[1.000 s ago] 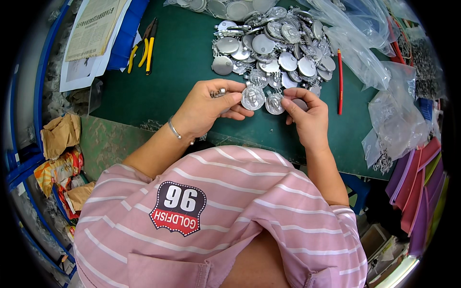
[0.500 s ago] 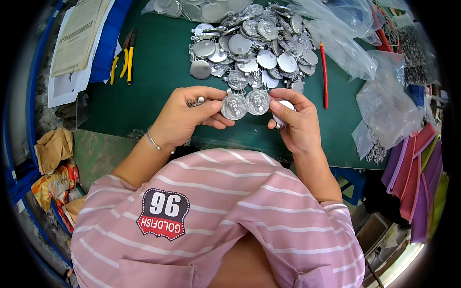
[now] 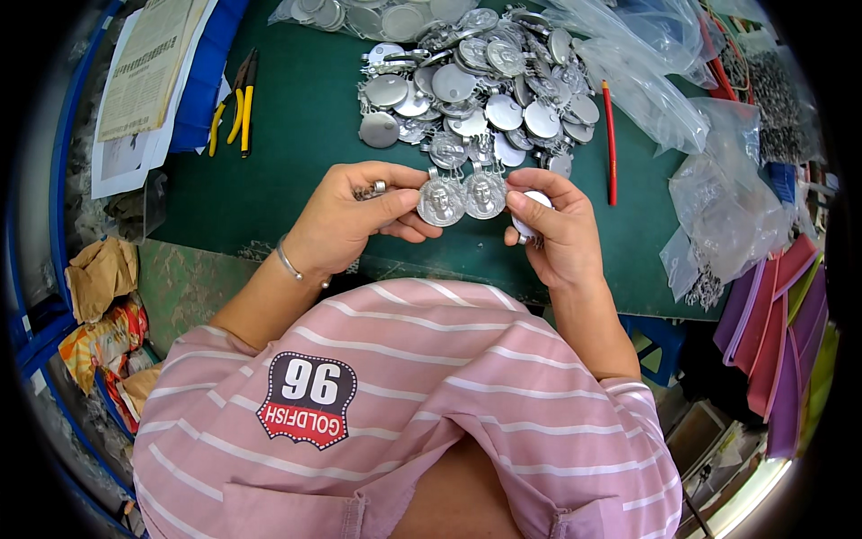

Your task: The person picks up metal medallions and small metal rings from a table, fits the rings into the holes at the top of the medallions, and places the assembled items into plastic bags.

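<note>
green table (image 3: 296, 117), disc (image 3: 522, 225) partly hidden in right hand (image 3: 569, 235)

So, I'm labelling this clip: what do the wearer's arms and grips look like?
The left grip is ungloved, a thin silver bangle around its wrist. The right grip is ungloved too, its wrist bare. Both sleeves are short, dusty pink with white stripes.

Between seven and eight o'clock, the pink striped shirt (image 3: 404, 359) has a black-and-red badge (image 3: 307, 400) with a white number and word, upside down. At ten o'clock, a newspaper (image 3: 148, 76) has writing too blurry to read.
</note>
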